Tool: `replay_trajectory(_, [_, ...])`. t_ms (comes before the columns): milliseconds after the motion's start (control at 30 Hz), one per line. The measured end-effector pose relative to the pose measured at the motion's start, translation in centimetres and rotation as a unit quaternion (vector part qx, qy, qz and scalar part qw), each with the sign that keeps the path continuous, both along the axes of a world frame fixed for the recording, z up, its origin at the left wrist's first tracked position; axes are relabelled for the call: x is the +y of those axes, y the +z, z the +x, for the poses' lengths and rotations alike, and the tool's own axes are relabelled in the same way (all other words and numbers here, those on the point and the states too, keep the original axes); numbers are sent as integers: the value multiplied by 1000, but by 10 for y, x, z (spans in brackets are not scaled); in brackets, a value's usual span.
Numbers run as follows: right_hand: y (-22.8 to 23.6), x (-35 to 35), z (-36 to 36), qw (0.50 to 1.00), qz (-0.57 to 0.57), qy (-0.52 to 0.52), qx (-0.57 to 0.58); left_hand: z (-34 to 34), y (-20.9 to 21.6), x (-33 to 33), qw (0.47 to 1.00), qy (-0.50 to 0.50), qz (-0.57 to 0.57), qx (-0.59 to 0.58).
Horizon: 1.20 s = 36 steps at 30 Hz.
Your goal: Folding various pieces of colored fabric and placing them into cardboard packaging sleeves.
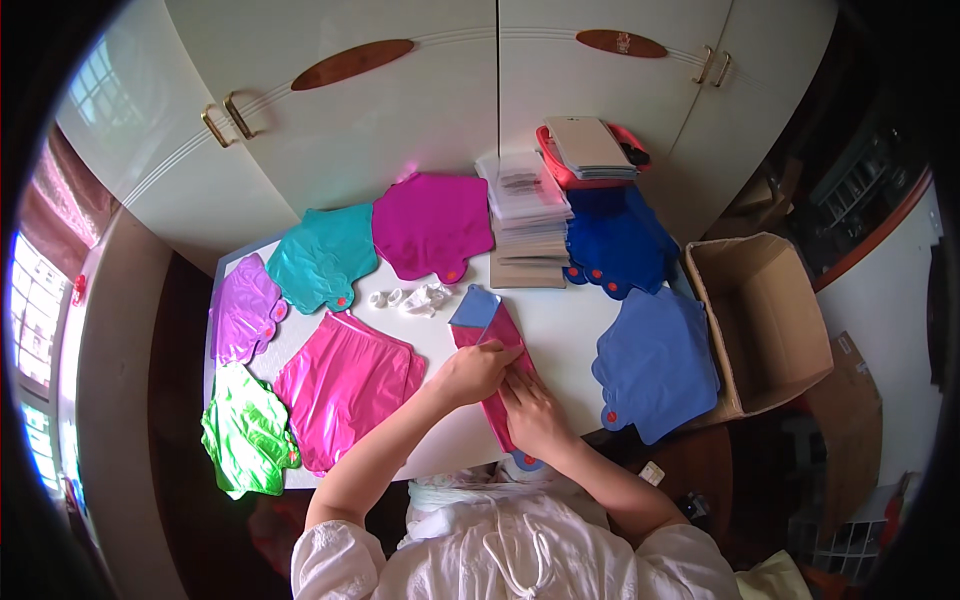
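A narrow folded strip of pink and blue foil balloon lies flat on the white table, its blue end pointing away from me. My left hand is closed, with curled fingers at the strip's middle. Just to the right and nearer, my right hand rests flat on the strip, fingers stretched out and pressing down. At the table's front edge a small blue tab with a red dot sticks out beyond the strip. Beyond my left hand lie small crumpled white pieces.
Flat balloon piles ring the table: pink, green, lilac, teal, magenta, dark blue, light blue. Clear packets and a red basket stand behind. An open cardboard box sits right.
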State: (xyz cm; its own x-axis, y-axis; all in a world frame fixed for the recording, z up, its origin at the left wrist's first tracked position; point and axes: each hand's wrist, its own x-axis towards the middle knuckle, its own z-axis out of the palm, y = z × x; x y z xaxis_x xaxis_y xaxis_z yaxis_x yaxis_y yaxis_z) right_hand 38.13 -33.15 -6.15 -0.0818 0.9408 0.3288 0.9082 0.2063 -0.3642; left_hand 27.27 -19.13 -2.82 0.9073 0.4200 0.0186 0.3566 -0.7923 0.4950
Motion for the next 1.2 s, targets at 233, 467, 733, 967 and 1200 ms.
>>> replay_trajectory(233, [5, 0, 0, 1000, -5, 0, -1, 16, -2, 12, 996, 75, 15, 35])
replay_trajectory(467, [5, -3, 2, 1000, -5, 9, -16, 29, 2, 27, 991, 90, 19, 99])
replay_trajectory(733, [32, -15, 24, 983, -68, 124, 119, 32, 18, 36, 987, 72, -29, 144])
replay_trajectory(967, [38, 81, 90, 959, -164, -84, 217, 33, 24, 33, 987, 77, -33, 138])
replay_trajectory(1200, [28, 114, 92, 956, -249, -129, 91, 32, 9, 35, 989, 84, -33, 117])
